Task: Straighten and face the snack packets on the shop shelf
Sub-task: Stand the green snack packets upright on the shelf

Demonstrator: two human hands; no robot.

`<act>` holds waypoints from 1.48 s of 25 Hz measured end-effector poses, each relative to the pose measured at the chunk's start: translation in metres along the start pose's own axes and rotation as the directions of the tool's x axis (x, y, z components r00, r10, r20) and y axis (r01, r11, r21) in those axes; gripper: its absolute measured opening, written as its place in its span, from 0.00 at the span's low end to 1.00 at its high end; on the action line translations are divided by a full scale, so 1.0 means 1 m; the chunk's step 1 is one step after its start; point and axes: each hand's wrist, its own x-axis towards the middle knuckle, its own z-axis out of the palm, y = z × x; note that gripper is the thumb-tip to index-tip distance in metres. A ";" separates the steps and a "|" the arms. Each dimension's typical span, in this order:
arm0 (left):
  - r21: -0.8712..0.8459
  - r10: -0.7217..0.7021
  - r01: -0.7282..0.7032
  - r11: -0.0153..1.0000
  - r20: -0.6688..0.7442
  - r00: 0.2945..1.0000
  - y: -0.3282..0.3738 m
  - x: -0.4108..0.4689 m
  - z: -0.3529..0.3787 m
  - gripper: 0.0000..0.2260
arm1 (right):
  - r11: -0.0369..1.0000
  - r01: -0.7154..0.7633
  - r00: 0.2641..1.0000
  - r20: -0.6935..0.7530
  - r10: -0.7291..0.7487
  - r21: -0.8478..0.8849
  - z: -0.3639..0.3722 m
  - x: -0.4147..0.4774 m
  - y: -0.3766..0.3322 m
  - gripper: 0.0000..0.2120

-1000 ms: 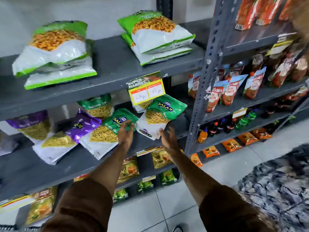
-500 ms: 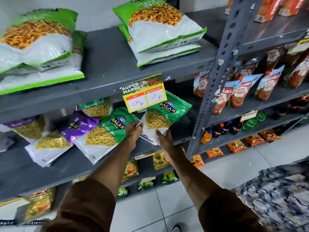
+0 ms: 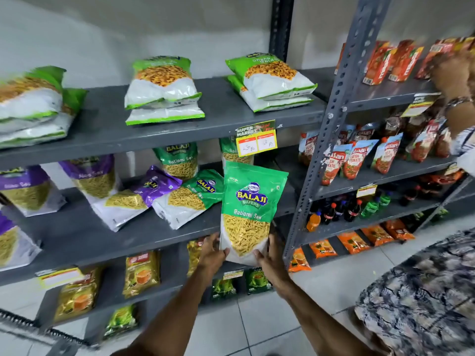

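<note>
Half a second ago the green Ratlami Sev packet [image 3: 253, 209] lay tilted against the price tag [image 3: 256, 138]; now it stands upright with its front square to the camera, lifted clear of its neighbours and held in front of the middle shelf [image 3: 77, 235] at its right end. The left hand [image 3: 212, 254] pinches the packet's lower left corner and the right hand [image 3: 270, 260] cups its lower right corner, fingers closed on the white bottom edge from both sides. Its base hangs at or just below the shelf lip, so it looks carried, not yet set down.

That suggests one packet is being faced and only needs seating back on the shelf; the rest of the row is untouched. Just left of it, a second green packet [image 3: 190, 199] leans at a slant, and a purple packet [image 3: 138, 196] beside that lies slanted too. Behind them stand two more green packets, one [image 3: 177, 160] upright and one [image 3: 232, 152] partly hidden by the price tag, making four green in all. At least four purple packets show on this shelf, the leftmost cut off by the frame.

On the shelf above, three stacks of green-and-white bags lie flat: the middle stack [image 3: 163, 91] and the right stack [image 3: 272, 80] show two bags each; the blurred left stack cannot be counted.
</note>
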 end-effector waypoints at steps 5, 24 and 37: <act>-0.158 0.129 -0.126 0.979 0.009 0.992 -0.021 -0.080 -0.042 0.33 | 0.992 0.126 0.992 -0.020 -0.126 0.004 0.016 -0.067 0.014 0.33; 0.170 0.155 -0.168 0.971 0.091 0.984 0.016 -0.053 -0.036 0.36 | 0.985 0.150 0.988 -0.030 -0.153 -0.083 0.010 -0.023 -0.009 0.23; 0.261 0.215 -0.215 0.941 0.030 0.976 0.083 0.121 0.090 0.29 | 0.983 0.060 0.986 -0.140 -0.084 -0.172 -0.044 0.207 -0.006 0.22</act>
